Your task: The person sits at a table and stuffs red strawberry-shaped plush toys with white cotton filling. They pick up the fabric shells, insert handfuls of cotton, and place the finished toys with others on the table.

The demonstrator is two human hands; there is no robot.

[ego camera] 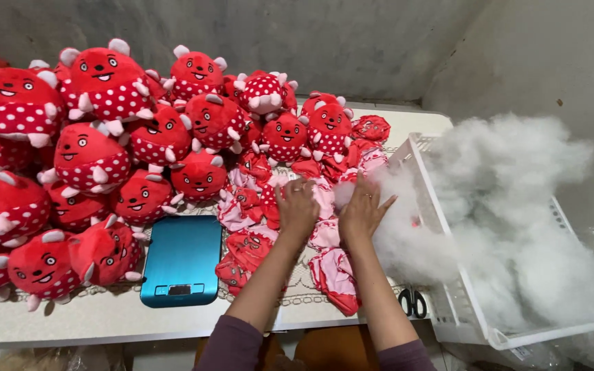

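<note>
Both hands rest among the limp red-and-pink unstuffed plush skins [324,206] mid-table. The left hand [298,208] presses one flat; the right hand [363,211], fingers spread, seems to pinch white fluffy stuffing [407,240] beside the white plastic basket [458,309]. Feather-light, floppy; best gathered loosely.
</note>
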